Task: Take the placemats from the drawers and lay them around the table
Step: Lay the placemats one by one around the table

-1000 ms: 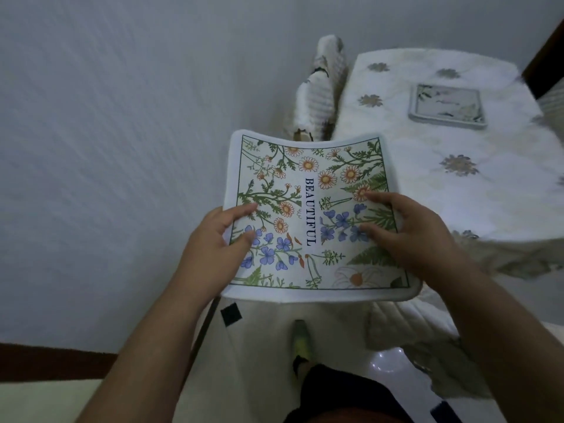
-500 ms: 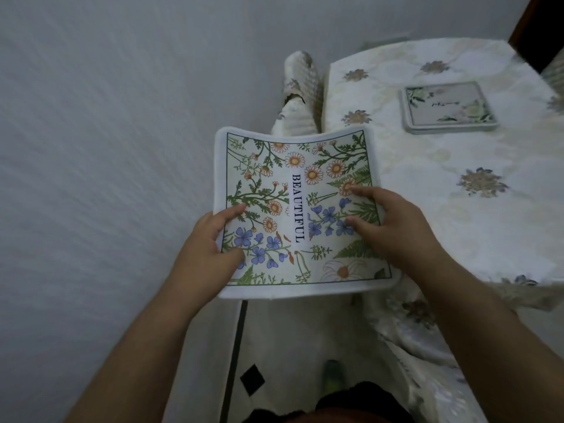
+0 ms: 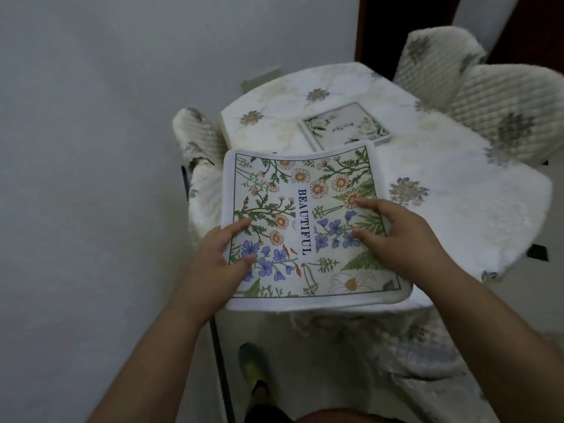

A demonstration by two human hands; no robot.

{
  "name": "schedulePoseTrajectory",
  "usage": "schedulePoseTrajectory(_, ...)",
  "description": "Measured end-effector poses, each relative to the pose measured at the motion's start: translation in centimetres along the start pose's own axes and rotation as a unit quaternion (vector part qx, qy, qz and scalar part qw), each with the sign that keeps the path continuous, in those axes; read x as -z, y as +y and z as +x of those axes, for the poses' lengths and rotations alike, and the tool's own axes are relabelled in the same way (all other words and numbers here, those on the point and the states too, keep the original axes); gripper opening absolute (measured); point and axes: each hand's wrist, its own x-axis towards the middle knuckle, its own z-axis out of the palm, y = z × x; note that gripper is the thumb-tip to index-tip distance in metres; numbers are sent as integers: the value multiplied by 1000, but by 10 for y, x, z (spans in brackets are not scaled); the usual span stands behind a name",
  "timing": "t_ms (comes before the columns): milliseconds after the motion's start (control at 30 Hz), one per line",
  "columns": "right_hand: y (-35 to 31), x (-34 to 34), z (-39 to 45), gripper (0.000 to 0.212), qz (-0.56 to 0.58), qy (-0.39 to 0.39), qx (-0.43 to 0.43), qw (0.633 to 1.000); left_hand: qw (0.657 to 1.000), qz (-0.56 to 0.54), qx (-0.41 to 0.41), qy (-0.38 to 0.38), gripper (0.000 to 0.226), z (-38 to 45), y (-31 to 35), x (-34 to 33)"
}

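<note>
- Pale wall filled the left; a cloth-covered desk (image 3: 457, 209) stood at two o'clock, one placemat (image 3: 345, 126) already laid at its far side.
- Left hand (image 3: 219, 264) and right hand (image 3: 406, 239) each gripped a side edge of the floral placemat (image 3: 305, 227), fingers (image 3: 366, 204) pressed on top.
- It hovered over the desk's near edge, lettering running toward twelve o'clock, both hands equally close.

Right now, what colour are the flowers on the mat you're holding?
Orange daisies and blue blossoms with green leaves on the white placemat, seen from the head camera.
</note>
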Motion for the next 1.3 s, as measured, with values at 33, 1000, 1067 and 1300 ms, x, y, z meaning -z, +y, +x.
schedulePoseTrajectory(33, -2, -4, 6, 52, 0, 18, -13, 1000, 1000, -7, -11, -20, 59, 20, -3, 4)
schedulePoseTrajectory(1000, -13, -140, 101, 61, 66, 215, -286, 932, 918, 99, -109, -367, 83, 354, -36, -14)
schedulePoseTrajectory(1067, -9, -153, 116, 65, 71, 219, -312, 922, 904, 120, -125, -390, 85, 384, -43, -28)
schedulePoseTrajectory(1300, 15, -218, 168, 69, 115, 295, -416, 852, 852, 168, -148, -473, 81, 467, -85, -76)
